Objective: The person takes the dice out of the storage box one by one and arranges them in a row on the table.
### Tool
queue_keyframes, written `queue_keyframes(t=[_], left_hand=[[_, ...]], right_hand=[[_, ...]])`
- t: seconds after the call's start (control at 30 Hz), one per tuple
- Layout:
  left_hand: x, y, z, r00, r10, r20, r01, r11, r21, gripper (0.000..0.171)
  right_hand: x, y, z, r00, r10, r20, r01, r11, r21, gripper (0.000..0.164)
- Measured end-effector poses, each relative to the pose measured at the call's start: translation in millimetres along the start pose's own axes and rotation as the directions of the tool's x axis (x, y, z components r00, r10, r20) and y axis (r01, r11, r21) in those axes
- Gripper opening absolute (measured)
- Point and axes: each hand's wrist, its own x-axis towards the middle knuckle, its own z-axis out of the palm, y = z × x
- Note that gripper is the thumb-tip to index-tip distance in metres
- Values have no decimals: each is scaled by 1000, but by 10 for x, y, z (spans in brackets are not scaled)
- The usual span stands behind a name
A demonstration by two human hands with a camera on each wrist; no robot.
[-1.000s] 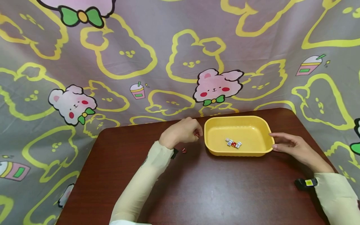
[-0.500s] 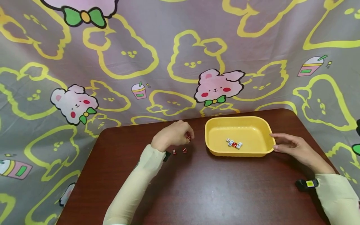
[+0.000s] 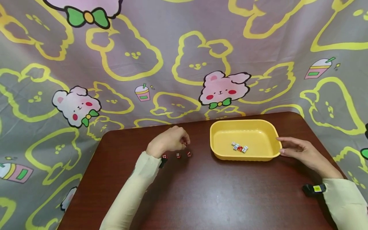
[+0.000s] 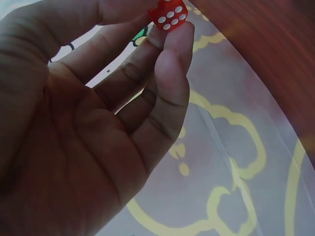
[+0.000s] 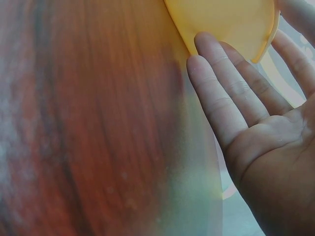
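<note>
shifting leftward: left hand (image 3: 169,140) (with die (image 4: 170,17))

Cams: 1 wide, 2 close

Head cam looks fwd/down over your table (image 3: 224,191); wrist cams sit v. close, facing palms of your L hand (image 4: 93,123) & R hand (image 5: 266,135); head & L share red die (image 4: 170,17); head & R, yellow tray (image 5: 231,19).
</note>
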Motion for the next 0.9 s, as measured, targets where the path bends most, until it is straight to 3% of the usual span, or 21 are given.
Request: queue_keyframes(t=[0.4,0.9], left_hand=[[-124,-236,50,999,-37,1,37,999,-38,20],[-195,-345,84,996,-89,7,89,996,-23,18]], right_hand=[[10,15,2,1000,-6,-3,6,1000,-12,49],[19,24,-16,1000,-6,10,5,1000,25,49]])
